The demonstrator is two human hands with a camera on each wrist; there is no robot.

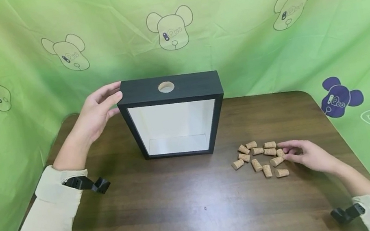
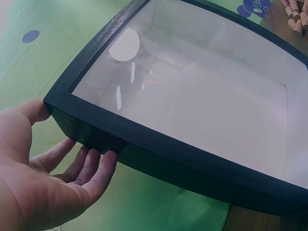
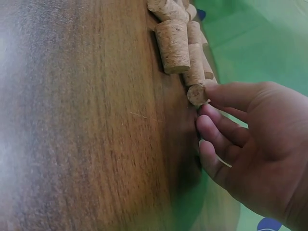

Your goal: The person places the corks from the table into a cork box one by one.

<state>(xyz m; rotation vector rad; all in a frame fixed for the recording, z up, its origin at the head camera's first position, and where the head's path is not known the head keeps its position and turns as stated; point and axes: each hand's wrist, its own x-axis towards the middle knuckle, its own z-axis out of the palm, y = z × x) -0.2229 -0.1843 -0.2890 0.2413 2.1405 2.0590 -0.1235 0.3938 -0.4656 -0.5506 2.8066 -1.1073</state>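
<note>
A black shadow box frame (image 1: 194, 85) with a clear front and a round hole in its top stands upright on the table. My left hand (image 1: 95, 110) holds its upper left corner; in the left wrist view, the thumb lies at the corner and the fingertips (image 2: 109, 159) press the side. At the right, my right hand (image 1: 309, 155) pinches a cork stopper (image 3: 196, 95) between thumb and index finger at the edge of a loose group. Several other corks (image 1: 256, 165) lie scattered there on the table.
The brown wooden table (image 1: 173, 216) carries the box and the corks. Behind it and along both sides hangs a green curtain (image 1: 228, 21) printed with bear heads. A black camera mount is strapped to each wrist.
</note>
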